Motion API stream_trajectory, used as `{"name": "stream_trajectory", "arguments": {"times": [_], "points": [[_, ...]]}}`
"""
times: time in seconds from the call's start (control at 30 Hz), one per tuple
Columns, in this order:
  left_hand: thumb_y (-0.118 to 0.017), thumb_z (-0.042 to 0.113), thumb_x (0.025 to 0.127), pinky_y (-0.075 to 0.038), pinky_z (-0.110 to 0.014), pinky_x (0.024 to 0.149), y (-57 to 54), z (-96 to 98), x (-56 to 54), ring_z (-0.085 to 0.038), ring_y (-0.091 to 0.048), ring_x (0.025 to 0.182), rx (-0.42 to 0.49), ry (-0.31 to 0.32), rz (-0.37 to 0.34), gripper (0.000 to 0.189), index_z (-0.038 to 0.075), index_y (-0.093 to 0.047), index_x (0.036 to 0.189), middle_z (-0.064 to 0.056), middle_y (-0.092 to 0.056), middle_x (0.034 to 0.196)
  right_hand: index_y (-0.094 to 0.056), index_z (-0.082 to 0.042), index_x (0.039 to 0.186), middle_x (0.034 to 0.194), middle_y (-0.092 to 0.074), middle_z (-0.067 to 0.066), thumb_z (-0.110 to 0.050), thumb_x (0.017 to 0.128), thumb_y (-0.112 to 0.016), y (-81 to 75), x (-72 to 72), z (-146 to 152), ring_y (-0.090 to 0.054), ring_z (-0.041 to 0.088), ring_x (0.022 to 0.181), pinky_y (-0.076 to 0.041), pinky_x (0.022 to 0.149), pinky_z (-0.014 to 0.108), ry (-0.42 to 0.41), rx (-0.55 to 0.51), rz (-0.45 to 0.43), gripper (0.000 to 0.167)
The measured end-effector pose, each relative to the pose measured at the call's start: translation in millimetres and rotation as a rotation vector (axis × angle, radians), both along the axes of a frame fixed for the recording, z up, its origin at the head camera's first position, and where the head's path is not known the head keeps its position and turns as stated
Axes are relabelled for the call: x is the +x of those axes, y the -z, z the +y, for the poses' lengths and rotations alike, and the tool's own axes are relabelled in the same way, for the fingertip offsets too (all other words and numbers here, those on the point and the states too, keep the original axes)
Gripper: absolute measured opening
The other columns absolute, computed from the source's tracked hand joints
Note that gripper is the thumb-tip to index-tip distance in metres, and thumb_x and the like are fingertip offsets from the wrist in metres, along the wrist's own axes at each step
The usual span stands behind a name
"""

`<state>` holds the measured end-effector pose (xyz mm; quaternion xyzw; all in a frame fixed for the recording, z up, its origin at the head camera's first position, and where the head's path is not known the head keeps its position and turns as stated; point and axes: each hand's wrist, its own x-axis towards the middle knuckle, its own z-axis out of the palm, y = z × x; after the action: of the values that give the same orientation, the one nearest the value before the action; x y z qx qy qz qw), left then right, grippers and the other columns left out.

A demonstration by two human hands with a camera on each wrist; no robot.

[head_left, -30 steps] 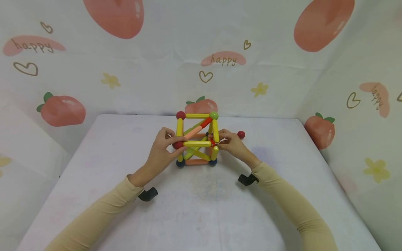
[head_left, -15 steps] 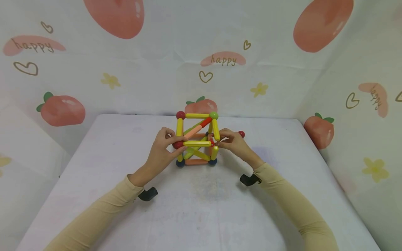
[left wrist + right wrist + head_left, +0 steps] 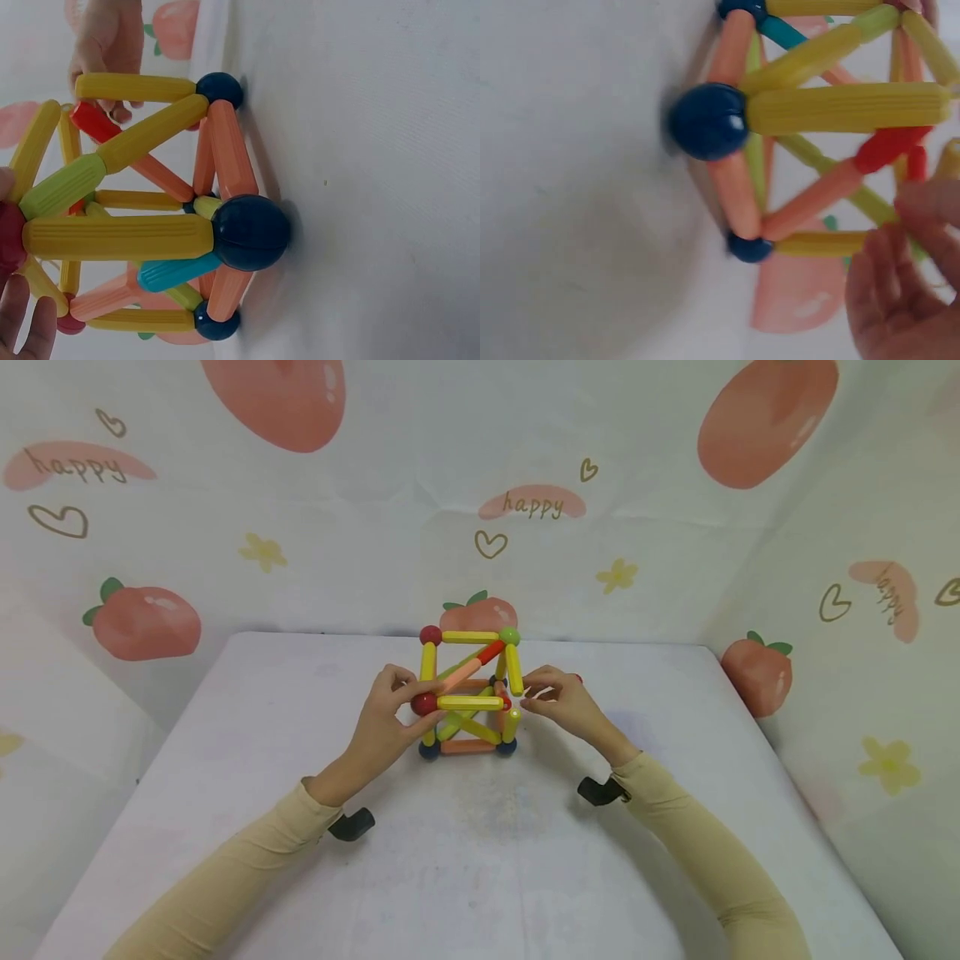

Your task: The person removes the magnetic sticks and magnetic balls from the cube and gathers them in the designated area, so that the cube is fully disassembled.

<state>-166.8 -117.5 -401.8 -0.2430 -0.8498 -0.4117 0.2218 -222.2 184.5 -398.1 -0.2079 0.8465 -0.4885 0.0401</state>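
A frame of magnetic sticks [image 3: 468,702] and balls stands on the table. In the head view, my left hand [image 3: 387,722] pinches the red ball [image 3: 424,703] at its upper front-left corner between thumb and fingers. At the upper front-right corner, several yellow stick ends come close together with no ball between them; a short red end [image 3: 507,702] shows there. Just right of that corner is my right hand [image 3: 567,705], fingers bent and seemingly holding nothing. A green ball [image 3: 510,636] tops the back-right corner. Dark blue balls [image 3: 251,232] form the base.
A red ball [image 3: 578,678] lies behind my right hand, mostly hidden by it. The white tabletop [image 3: 465,860] reaches toward me, and a printed cloth [image 3: 360,568] hangs behind and at the sides. Black wrist camera mounts [image 3: 600,791] jut from both sleeves.
My right hand has drawn slightly right, away from the stick ends, and now covers most of the loose red ball. The left hand keeps its pinch, and the frame stands as before.
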Motion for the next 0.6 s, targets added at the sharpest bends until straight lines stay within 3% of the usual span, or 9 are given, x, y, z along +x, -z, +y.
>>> {"name": "stream_trajectory", "arguments": {"times": [0.13,0.23,0.3,0.4,0.5,0.6], "points": [[-0.084,0.018,0.08,-0.048,-0.022,0.082,0.6,-5.4,0.2,-0.015,-0.05,0.097,0.011,0.008,-0.016,0.039,0.011,-0.071,0.116,-0.006,-0.052,0.102,-0.072,-0.001,0.109,0.108,-0.07,0.018,-0.006,0.092,-0.067,-17.1,6.5,2.1,-0.062,0.016,0.088,-0.054,0.076,0.023,0.104,-0.001,0.093,0.019],[-0.083,0.017,0.08,-0.051,-0.023,0.083,1.4,-9.2,0.0,-0.014,-0.053,0.098,0.013,0.012,-0.017,0.04,0.011,-0.069,0.117,-0.005,-0.055,0.103,-0.072,-0.002,0.104,0.102,-0.071,0.016,-0.007,0.092,-0.067,-36.4,14.5,-3.9,-0.061,0.012,0.081,-0.052,0.071,0.02,0.113,-0.03,0.131,0.014],[-0.083,0.017,0.08,-0.054,-0.029,0.083,1.6,-11.0,-0.1,-0.015,-0.055,0.097,0.015,0.014,-0.018,0.041,0.01,-0.068,0.117,-0.006,-0.057,0.104,-0.072,-0.003,0.104,0.101,-0.072,0.015,-0.008,0.092,-0.068,-49.0,20.1,-14.2,-0.063,0.014,0.081,-0.053,0.071,0.021,0.063,-0.035,0.156,0.014],[-0.083,0.016,0.08,-0.056,-0.036,0.081,1.7,-12.0,0.0,-0.015,-0.056,0.097,0.02,0.016,-0.023,0.04,0.009,-0.067,0.116,-0.006,-0.057,0.104,-0.073,-0.006,0.106,0.101,-0.074,0.01,-0.011,0.091,-0.071,-60.7,27.2,-36.0,-0.064,0.016,0.086,-0.056,0.077,0.029,-0.039,0.049,0.19,0.017],[-0.083,0.016,0.08,-0.055,-0.032,0.082,1.3,-11.9,-0.1,-0.015,-0.056,0.096,0.019,0.02,-0.028,0.04,0.008,-0.066,0.115,-0.006,-0.057,0.104,-0.074,-0.01,0.107,0.097,-0.074,0.002,-0.018,0.089,-0.074,-63.6,31.2,-60.1,-0.063,0.015,0.086,-0.056,0.077,0.034,-0.12,0.178,0.218,0.02],[-0.083,0.016,0.08,-0.054,-0.027,0.082,1.5,-11.3,-0.4,-0.015,-0.057,0.096,0.024,0.032,-0.026,0.039,0.007,-0.066,0.114,-0.006,-0.057,0.104,-0.075,-0.014,0.106,0.094,-0.074,-0.003,-0.023,0.088,-0.076,-62.7,32.4,-79.2,-0.062,0.013,0.085,-0.055,0.077,0.031,-0.152,0.281,0.233,0.02]]}}
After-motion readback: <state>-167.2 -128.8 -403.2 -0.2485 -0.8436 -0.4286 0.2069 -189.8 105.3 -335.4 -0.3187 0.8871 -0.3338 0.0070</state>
